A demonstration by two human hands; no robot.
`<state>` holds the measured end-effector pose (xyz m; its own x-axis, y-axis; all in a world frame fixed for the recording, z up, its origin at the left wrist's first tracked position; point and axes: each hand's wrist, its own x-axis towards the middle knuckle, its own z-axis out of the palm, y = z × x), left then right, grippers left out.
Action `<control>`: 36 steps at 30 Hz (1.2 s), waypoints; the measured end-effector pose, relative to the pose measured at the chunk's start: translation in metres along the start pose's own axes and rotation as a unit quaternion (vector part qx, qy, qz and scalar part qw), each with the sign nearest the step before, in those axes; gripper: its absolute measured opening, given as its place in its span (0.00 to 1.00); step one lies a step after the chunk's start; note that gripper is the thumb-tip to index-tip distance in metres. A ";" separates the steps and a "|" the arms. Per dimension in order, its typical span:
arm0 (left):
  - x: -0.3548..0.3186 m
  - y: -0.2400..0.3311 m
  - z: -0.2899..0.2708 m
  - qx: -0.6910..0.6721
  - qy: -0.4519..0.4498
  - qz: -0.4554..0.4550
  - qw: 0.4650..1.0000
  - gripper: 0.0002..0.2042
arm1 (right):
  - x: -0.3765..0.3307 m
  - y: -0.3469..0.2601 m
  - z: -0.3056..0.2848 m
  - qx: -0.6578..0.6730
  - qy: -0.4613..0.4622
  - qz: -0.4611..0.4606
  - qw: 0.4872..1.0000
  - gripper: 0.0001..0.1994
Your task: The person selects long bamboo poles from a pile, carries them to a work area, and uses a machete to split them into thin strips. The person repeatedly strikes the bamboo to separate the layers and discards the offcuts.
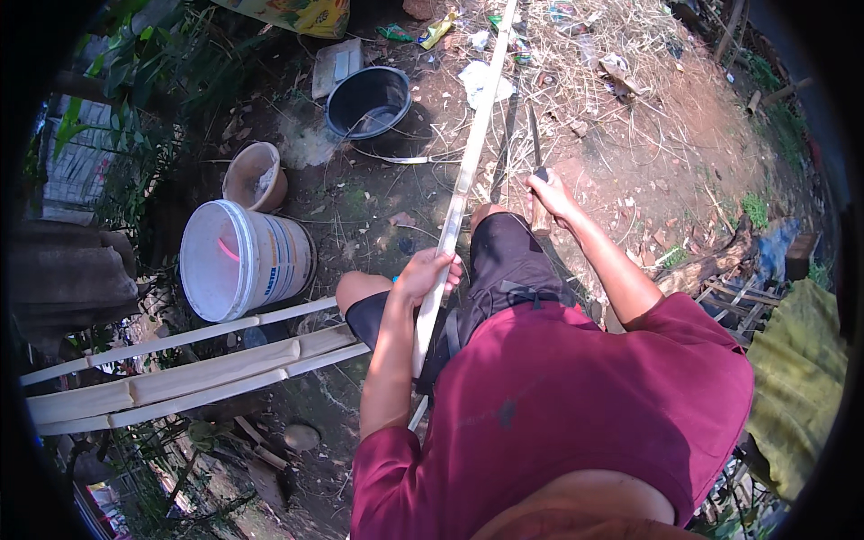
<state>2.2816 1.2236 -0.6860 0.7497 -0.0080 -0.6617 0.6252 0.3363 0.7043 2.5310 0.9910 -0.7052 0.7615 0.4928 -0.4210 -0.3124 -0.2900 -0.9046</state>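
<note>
My left hand [430, 277] is closed around a long, pale split bamboo strip [467, 171]. The strip slants from beside my lap up past the top edge of the picture. In my right hand [553, 198] is the handle of a long-bladed knife [535, 135], its dark blade pointing away from me. The blade is to the right of the strip and apart from it. A brown wooden end shows below that hand.
More split bamboo lengths [207, 371] lie at the left. Beyond them stand a white bucket [286, 261], a small brown pail [243, 180] and a black basin [337, 112]. Dry straw and litter [621, 108] cover the far ground. A yellowish cloth or sheet [796, 378] hangs at the right.
</note>
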 end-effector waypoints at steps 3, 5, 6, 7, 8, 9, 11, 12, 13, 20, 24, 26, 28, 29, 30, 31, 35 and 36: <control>-0.024 -0.023 -0.020 -0.006 0.000 -0.043 0.999 0.14 | -0.008 -0.016 -0.029 -0.276 0.049 -0.058 0.958 0.29; -0.034 -0.039 -0.022 0.063 0.038 -0.022 0.997 0.15 | -0.019 -0.034 -0.029 -0.316 0.030 -0.179 0.931 0.29; -0.035 -0.017 -0.015 0.302 0.059 -0.019 0.951 0.20 | -0.014 -0.030 -0.037 -0.360 0.017 -0.227 0.905 0.28; -0.024 -0.032 -0.014 0.330 0.146 0.144 0.921 0.24 | -0.006 -0.029 -0.035 -0.397 -0.004 -0.221 0.891 0.28; -0.005 -0.041 -0.014 0.324 0.199 0.140 0.914 0.25 | 0.002 -0.026 -0.033 -0.434 -0.023 -0.215 0.875 0.27; 0.016 -0.034 -0.011 0.319 0.248 0.142 0.904 0.27 | 0.008 -0.025 -0.033 -0.471 -0.037 -0.211 0.856 0.27; 0.038 -0.021 -0.001 0.130 0.131 0.023 0.983 0.27 | 0.006 -0.027 -0.018 -0.488 -0.080 -0.207 0.844 0.24; 0.046 -0.014 0.003 0.032 0.066 -0.035 0.997 0.27 | 0.005 -0.029 -0.012 -0.507 -0.107 -0.217 0.827 0.24; 0.050 -0.011 0.005 0.029 0.058 -0.018 0.998 0.24 | 0.000 -0.033 -0.006 -0.527 -0.133 -0.225 0.809 0.24; 0.016 -0.009 0.023 0.020 0.081 0.014 0.996 0.13 | -0.031 -0.030 0.026 -0.569 -0.251 -0.310 0.719 0.24; -0.020 -0.009 0.040 0.017 0.099 0.009 0.995 0.13 | 0.058 -0.018 -0.016 -0.564 -0.114 -0.329 0.749 0.24; -0.036 -0.014 0.040 0.033 0.095 0.028 0.995 0.14 | 0.076 -0.033 -0.025 -0.592 -0.120 -0.319 0.730 0.22; -0.046 -0.005 0.045 0.016 0.085 0.032 0.996 0.17 | 0.107 -0.045 -0.043 -0.564 0.035 -0.223 0.794 0.23; -0.058 -0.010 0.042 0.026 0.068 0.001 0.997 0.18 | 0.130 -0.057 -0.075 -0.573 0.091 -0.173 0.796 0.22; -0.072 -0.011 0.039 0.025 0.086 -0.013 0.996 0.19 | 0.144 -0.072 -0.108 -0.596 0.061 -0.177 0.781 0.22; -0.078 -0.014 0.040 0.016 0.098 -0.029 0.995 0.19 | 0.140 -0.082 -0.118 -0.603 0.045 -0.181 0.776 0.22; -0.058 -0.009 0.016 -0.037 0.163 0.016 0.986 0.24 | 0.099 -0.095 -0.052 -0.583 -0.004 -0.253 0.772 0.22; -0.048 -0.005 0.009 -0.007 0.179 0.013 0.984 0.24 | 0.073 -0.088 -0.033 -0.564 -0.068 -0.268 0.778 0.22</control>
<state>2.2438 1.2138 -0.6555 0.6393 0.3326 -0.6933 0.6014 0.3455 0.7204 2.6326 1.0256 -0.6546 0.5197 0.8510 -0.0757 0.7848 -0.5106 -0.3514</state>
